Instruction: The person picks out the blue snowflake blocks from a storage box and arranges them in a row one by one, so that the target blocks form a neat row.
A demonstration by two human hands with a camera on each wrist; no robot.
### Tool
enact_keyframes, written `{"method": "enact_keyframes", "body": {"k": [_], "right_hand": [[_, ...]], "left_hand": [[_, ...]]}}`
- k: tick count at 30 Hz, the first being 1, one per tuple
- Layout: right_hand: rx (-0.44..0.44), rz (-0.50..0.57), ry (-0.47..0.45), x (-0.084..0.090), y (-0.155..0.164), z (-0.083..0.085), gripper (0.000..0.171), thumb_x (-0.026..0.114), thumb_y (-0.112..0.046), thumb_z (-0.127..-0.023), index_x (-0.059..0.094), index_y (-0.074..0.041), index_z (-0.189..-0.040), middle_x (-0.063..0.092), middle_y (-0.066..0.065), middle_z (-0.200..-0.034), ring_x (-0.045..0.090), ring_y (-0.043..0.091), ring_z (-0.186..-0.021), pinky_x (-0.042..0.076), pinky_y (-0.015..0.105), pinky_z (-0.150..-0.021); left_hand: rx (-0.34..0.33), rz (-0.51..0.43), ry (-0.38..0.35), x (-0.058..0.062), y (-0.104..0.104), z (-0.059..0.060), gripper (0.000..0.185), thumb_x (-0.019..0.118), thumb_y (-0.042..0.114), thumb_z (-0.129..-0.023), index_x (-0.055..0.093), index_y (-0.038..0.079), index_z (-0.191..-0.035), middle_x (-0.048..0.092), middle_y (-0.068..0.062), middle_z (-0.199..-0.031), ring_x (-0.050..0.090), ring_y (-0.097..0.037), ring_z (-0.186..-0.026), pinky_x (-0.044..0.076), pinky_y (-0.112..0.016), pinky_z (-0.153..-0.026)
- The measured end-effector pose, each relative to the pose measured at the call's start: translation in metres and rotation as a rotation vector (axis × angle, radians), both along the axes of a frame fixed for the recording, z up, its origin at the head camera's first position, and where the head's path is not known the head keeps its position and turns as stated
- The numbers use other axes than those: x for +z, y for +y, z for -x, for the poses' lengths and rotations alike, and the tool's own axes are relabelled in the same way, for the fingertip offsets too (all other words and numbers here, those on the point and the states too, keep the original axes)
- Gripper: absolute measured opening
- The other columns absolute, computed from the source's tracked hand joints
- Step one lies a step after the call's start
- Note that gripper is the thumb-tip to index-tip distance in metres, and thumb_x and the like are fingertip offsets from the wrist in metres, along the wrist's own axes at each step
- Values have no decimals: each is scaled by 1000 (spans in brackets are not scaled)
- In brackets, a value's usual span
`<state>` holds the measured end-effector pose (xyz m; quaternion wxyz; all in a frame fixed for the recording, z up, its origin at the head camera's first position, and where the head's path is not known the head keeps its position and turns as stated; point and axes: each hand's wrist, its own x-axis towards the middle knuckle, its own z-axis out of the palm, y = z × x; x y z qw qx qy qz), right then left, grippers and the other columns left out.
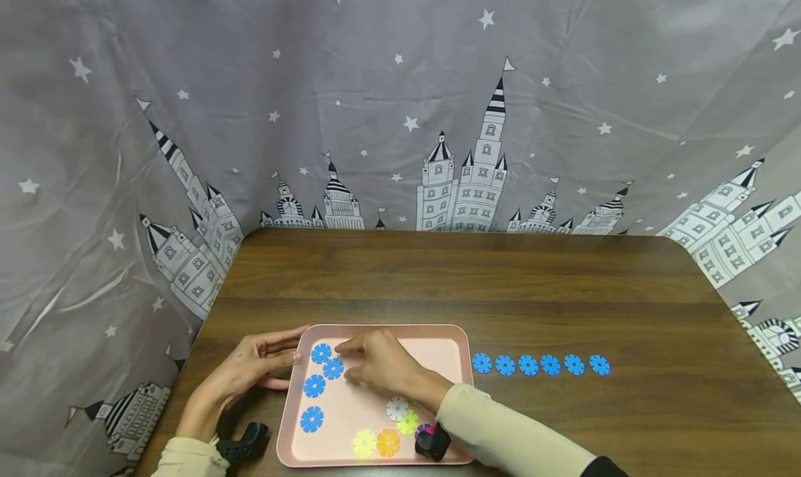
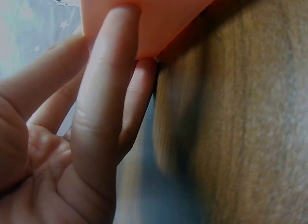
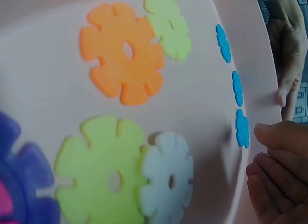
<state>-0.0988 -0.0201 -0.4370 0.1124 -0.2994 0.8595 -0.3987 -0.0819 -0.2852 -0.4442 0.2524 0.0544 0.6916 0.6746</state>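
Wooden table (image 1: 500,282) — pink tray (image 1: 450,338) of 4 blue discs (image 1: 332,368), left hand (image 1: 250,369) gripping its rim, right hand (image 1: 382,362) relaxed.

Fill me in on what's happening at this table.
A person sits at a wooden table with a pink tray of snowflake-shaped plastic discs. The left hand holds the tray's left edge. The right hand reaches into the tray, fingertips at a blue disc among four blue ones. White, green, yellow and orange discs lie near the tray's front. Six blue discs sit in a row on the table right of the tray.
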Motion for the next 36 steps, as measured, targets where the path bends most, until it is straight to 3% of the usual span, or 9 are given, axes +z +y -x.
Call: {"method": "enact_keyframes", "body": {"k": [13,23,31,36], "right_hand": [[32,-50,33,-5,-14,-1,38,83,-9,-78,74,-9,-114,72,-5,-112,59,2,-108,47,13,-94],[95,-111,128,-6,-21,0,38,82,-9,-78,74,-8,-115,73,-4,-106,51,-2,-75,43,6,-65],[103,-143,190,-8,-25,-1,38,81,-10,-78,74,-8,-115,72,-6,-111,58,-3,-104,48,10,-90],[104,-165,250,-10,-27,-3,36,81,-14,-81,74,-9,-116,71,-6,-112,59,1,-109,48,13,-94]], "left_hand": [[10,21,6,0,0,-1,58,61,8,-97,35,-9,-147,51,-28,-137,64,-23,-107,58,-52,-80],[9,2,1,2,-1,-1,60,61,8,-98,33,-10,-147,47,-31,-140,64,-22,-107,59,-51,-80],[15,19,1,3,0,-2,60,62,9,-97,34,-9,-147,49,-30,-139,65,-23,-106,59,-50,-80],[15,12,3,4,0,-3,60,62,8,-97,33,-10,-147,50,-32,-137,65,-23,-105,59,-50,-79]]}}
